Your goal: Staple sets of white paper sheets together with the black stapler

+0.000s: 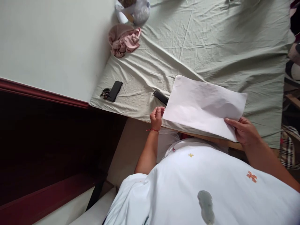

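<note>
I have a sheet of white paper (203, 106) held up over the near edge of the bed (211, 47), a hand on each of its near corners. My left hand (156, 117) pinches the left corner between thumb and curled fingers; a red thread sits on that wrist. My right hand (243, 131) grips the right corner, fingers laid flat over the paper's face with the thumb behind it. The paper hangs tilted, its far edge rising toward the right. Just beyond its left side a dark remote (161, 97) lies on the pale green sheet, partly hidden by the paper. Farther left sits a black phone (114, 91) with keys (105, 93) touching it, and a pink cloth (124, 39) lies far left by the wall.
</note>
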A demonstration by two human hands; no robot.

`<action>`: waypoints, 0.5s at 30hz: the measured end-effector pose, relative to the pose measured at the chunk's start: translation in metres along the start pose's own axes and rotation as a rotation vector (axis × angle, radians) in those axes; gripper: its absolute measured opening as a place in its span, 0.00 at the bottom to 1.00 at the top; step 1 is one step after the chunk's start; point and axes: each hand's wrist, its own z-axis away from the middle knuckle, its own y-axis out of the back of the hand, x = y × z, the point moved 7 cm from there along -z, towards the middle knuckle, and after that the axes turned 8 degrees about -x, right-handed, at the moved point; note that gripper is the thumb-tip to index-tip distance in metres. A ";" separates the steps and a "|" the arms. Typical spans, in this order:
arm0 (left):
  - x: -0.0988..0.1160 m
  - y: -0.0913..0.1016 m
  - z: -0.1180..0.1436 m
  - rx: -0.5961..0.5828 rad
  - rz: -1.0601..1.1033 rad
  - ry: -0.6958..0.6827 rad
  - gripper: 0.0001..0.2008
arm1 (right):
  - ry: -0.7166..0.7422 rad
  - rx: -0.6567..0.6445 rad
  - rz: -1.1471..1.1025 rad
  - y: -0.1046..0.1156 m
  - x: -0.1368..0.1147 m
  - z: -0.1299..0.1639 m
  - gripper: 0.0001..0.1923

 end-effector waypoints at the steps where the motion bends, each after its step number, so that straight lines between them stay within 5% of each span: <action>1: 0.002 -0.008 0.003 -0.065 0.097 0.030 0.33 | -0.004 -0.007 0.013 0.002 0.002 0.001 0.21; 4: 0.006 -0.035 0.010 -0.281 0.324 0.142 0.40 | 0.008 -0.037 0.046 0.008 0.005 0.000 0.21; 7: 0.011 -0.045 0.010 -0.388 0.258 0.164 0.34 | 0.031 -0.064 0.100 0.013 0.004 -0.007 0.21; 15: 0.016 -0.048 -0.005 -0.303 -0.285 -0.100 0.22 | 0.369 -0.006 0.352 0.009 -0.023 -0.032 0.19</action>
